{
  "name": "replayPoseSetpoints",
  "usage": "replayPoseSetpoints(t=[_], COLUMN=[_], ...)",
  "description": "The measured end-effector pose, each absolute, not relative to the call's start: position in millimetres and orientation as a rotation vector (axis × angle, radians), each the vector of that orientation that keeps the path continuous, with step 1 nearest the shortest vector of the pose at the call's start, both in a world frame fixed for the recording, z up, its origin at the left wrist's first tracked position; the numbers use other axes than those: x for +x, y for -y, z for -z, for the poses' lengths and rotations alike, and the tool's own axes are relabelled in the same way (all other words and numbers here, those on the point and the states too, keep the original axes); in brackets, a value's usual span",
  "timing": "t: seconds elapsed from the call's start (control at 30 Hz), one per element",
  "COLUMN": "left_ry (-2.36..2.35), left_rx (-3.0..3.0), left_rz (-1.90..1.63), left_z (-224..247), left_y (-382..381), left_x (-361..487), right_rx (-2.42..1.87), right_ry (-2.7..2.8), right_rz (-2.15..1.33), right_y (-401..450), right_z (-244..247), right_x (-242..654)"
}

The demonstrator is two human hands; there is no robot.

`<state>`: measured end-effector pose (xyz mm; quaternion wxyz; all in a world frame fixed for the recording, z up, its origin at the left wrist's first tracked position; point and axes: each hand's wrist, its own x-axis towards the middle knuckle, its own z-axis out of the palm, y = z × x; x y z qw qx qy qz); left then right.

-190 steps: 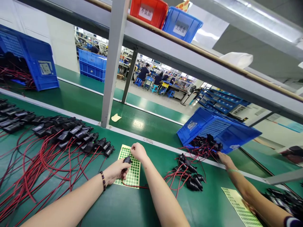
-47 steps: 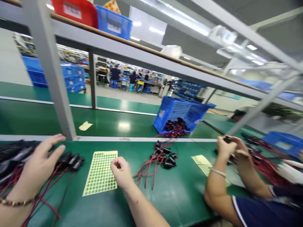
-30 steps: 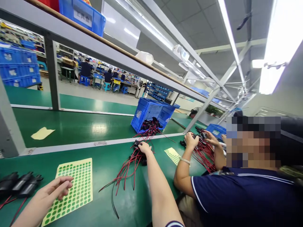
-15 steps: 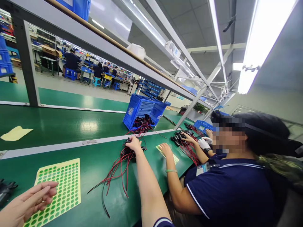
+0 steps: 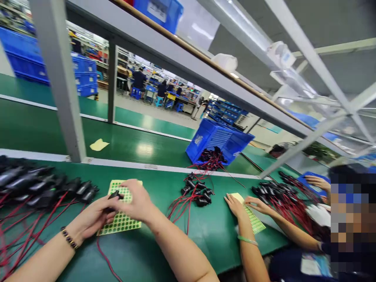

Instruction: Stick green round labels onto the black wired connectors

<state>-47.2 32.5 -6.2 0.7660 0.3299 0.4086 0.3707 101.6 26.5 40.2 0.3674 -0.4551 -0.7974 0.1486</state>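
My left hand (image 5: 95,219) is closed around a small black plastic part (image 5: 116,194). A red wire (image 5: 105,256) trails below that hand onto the bench. Just beside it, over the sticker sheet, is my right hand (image 5: 138,201), its fingers bent toward the part and blurred. Whether those fingers touch the part or the sheet is unclear. The pale yellow sheet of round green stickers (image 5: 132,225) lies flat under both hands. Right of my hands is a small pile of black parts (image 5: 202,194) with red wires.
Many wired black parts (image 5: 38,184) lie at the left. A tipped blue crate (image 5: 195,143) with more parts stands beyond the ledge. At the right a co-worker's hands (image 5: 236,205) rest by another sticker sheet (image 5: 257,223). A grey post (image 5: 63,98) rises at the left.
My right hand has left the wired pile and come over to the sticker sheet by my left hand. My left hand, empty before, now holds a black part. The view has swung left.
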Motion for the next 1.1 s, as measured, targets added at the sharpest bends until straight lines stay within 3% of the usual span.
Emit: replayPoseSetpoints(t=[0.23, 0.47, 1.1], left_ry=[-0.874, -0.895, -0.895], left_rx=[0.683, 0.724, 0.779], left_rz=[-0.816, -0.808, -0.83], left_z=[16.9, 16.6, 24.4], left_y=[-43.9, -39.0, -45.7], left_x=[-48.3, -41.5, -40.5], right_rx=[-1.642, -1.707, -1.661], right_ry=[1.787, 1.98, 2.139], right_rz=[-0.457, -0.422, -0.461], right_y=[-73.2, -87.0, -127.0], right_z=[-24.0, 4.3, 14.7], right_x=[166.3, 152.2, 84.9])
